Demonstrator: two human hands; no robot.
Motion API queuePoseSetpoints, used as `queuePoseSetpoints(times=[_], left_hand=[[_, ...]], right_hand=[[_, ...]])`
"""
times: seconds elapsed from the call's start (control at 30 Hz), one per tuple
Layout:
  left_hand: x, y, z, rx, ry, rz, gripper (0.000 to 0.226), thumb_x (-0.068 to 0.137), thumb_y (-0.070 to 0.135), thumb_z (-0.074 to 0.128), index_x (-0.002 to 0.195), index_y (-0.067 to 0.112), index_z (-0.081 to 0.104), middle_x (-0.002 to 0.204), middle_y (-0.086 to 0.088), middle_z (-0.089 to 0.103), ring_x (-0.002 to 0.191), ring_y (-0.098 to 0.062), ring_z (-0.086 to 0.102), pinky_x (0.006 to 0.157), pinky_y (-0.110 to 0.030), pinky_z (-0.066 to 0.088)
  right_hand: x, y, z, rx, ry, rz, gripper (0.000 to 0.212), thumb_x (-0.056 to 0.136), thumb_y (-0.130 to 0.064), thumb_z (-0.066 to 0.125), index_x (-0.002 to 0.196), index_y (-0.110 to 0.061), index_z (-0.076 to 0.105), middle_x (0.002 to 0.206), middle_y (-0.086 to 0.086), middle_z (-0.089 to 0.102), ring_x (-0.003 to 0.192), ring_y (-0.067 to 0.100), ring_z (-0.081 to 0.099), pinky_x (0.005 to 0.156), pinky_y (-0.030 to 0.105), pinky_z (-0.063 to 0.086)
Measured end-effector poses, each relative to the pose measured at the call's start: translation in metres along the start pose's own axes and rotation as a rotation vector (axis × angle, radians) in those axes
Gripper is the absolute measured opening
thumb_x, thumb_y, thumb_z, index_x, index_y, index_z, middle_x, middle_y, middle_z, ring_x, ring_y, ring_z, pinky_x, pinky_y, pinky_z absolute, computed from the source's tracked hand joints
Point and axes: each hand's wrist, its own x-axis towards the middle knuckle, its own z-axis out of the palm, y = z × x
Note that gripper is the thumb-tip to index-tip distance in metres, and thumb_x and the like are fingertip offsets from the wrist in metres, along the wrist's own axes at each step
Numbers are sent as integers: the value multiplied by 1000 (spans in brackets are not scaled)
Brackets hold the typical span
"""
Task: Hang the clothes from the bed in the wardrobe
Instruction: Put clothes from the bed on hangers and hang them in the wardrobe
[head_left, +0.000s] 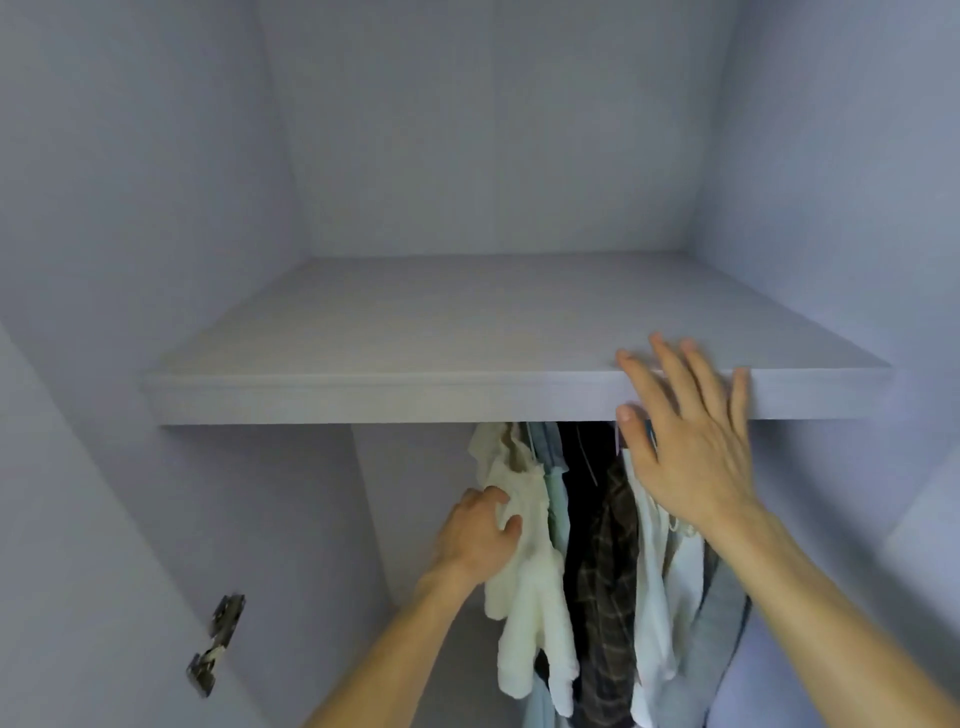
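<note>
Clothes (597, 597): soft, light, limp; judged prone to bunch and snag on neighbours. Best hold likely shoulder or hanger neck, not loose hem. Left hand (478, 535) nearest, fingers (511, 525) clenched round fold of cream knit garment (530, 582), leftmost in row. Beside it dark plaid shirt (608, 587), then white and grey pieces, packed touching. Right hand (691, 452) higher, fingers (670, 364) spread, released, holding nothing, at shelf (415, 400) front edge; contact unclear. Rail hidden behind shelf. Wardrobe back wall (493, 156) beyond.
</note>
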Motion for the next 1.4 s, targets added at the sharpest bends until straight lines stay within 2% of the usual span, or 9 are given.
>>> queuePoseSetpoints(times=[0.27, 0.43, 0.57, 0.73, 0.83, 0.97, 1.13, 1.27, 1.4], left_hand=[[61, 31, 56, -416, 83, -229, 51, 96, 48, 56, 136, 17, 45, 126, -8, 60, 112, -25, 61, 94, -31, 49], [69, 42, 67, -539, 206, -285, 44, 99, 19, 47, 142, 13, 41, 130, -11, 60, 113, -32, 60, 96, -36, 50], [65, 41, 66, -587, 382, -296, 47, 97, 13, 44, 144, 15, 43, 130, -12, 53, 116, -35, 55, 97, -40, 46], [50, 42, 64, -561, 469, -193, 30, 100, 29, 50, 129, 22, 55, 110, -3, 66, 100, -26, 64, 84, -34, 52], [41, 41, 58, -598, 517, -138, 35, 101, 39, 50, 133, 27, 57, 115, 7, 66, 104, -13, 61, 89, -22, 46], [35, 43, 48, -614, 559, -133, 35, 104, 30, 49, 136, 25, 60, 128, 3, 65, 115, -9, 57, 99, -15, 37], [31, 44, 29, -650, 590, -128, 37, 105, 26, 47, 141, 19, 55, 137, 0, 60, 126, -17, 56, 106, -19, 35], [20, 44, 17, -661, 561, -105, 38, 105, 29, 46, 143, 25, 52, 130, 10, 57, 119, -5, 51, 103, -17, 34], [-5, 39, 12, -701, 527, -84, 37, 104, 30, 48, 142, 31, 52, 123, 24, 52, 116, 3, 46, 102, -14, 32]], right_hand=[[6, 11, 43, -43, 244, -33, 43, 102, -41, 41, 142, -29, 52, 150, 7, 46, 145, 28, 33, 119, 60, 3], [11, 15, 59, -40, 355, -54, 43, 99, -42, 41, 141, -33, 50, 148, 4, 47, 143, 24, 33, 119, 59, 4], [11, 17, 63, -33, 404, -72, 43, 98, -41, 44, 140, -34, 49, 146, 2, 49, 141, 23, 35, 118, 59, 6], [12, 18, 64, 0, 397, -84, 44, 98, -41, 46, 141, -35, 51, 146, 1, 50, 141, 23, 36, 117, 61, 9], [11, 17, 62, 21, 375, -79, 44, 98, -41, 48, 141, -34, 52, 146, 1, 51, 141, 22, 37, 118, 60, 8], [9, 17, 54, 49, 312, -63, 44, 97, -39, 52, 140, -33, 54, 144, 1, 52, 141, 22, 36, 118, 62, 10], [7, 14, 42, 58, 281, -50, 43, 96, -38, 55, 138, -31, 57, 140, 1, 55, 138, 23, 41, 116, 64, 15], [6, 10, 31, 60, 239, -26, 43, 95, -36, 56, 138, -31, 57, 141, 1, 54, 138, 24, 42, 117, 62, 16], [-5, 1, 23, 119, 190, 4, 53, 93, -31, 58, 145, -24, 50, 154, 7, 41, 147, 27, 30, 119, 59, 15]])
